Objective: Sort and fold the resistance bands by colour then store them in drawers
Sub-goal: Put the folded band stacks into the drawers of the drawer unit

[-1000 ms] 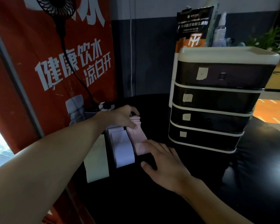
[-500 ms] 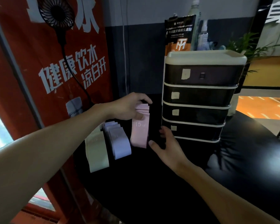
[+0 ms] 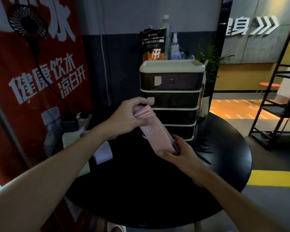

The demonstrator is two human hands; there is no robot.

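A stack of pink resistance bands (image 3: 155, 134) hangs in the air above the round black table (image 3: 157, 198), in front of the drawer unit (image 3: 172, 99). My left hand (image 3: 127, 117) grips the stack's upper end. My right hand (image 3: 177, 152) holds its lower end from below. The drawer unit has several dark drawers with small paper labels, all closed. A lavender band pile (image 3: 103, 152) lies on the table at the left, partly hidden by my left forearm. A pale green band (image 3: 69, 139) lies further left, mostly hidden.
On top of the drawer unit stand a black and orange pouch (image 3: 153, 46) and spray bottles (image 3: 174, 46). A red banner (image 3: 32, 72) and a black fan (image 3: 28, 22) border the left side. A black shelf rack (image 3: 278, 97) stands at the right.
My left hand lifted the pink bands off the table and carried them toward the drawers. My right hand came up from the table and took hold of their lower end.
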